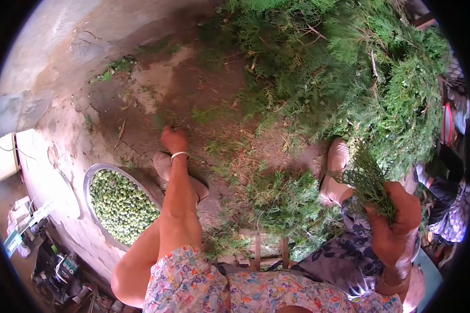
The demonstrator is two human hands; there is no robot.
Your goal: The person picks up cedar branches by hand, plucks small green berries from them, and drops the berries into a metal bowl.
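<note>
My right hand [398, 221], at the right, is closed around a green conifer sprig [371, 182] with flat, scaly foliage. The sprig points up and to the left, over my knee and near my right shoe. My left hand [175, 140], with a pale bangle at the wrist, reaches out over the floor just past my left shoe. Its fingers are curled closed. A blurred bit of greenery shows beyond them, and I cannot make out whether it is in the grip. Below and left of that hand, a metal basin [89, 180] holds many small green cones or berries.
A large heap of cut conifer branches [339, 78] fills the upper right. More cuttings [284, 201] lie between my feet. A pale wall [52, 120] runs along the left. Cluttered tools [62, 268] are at lower left. Another person's patterned clothing [451, 219] shows at far right.
</note>
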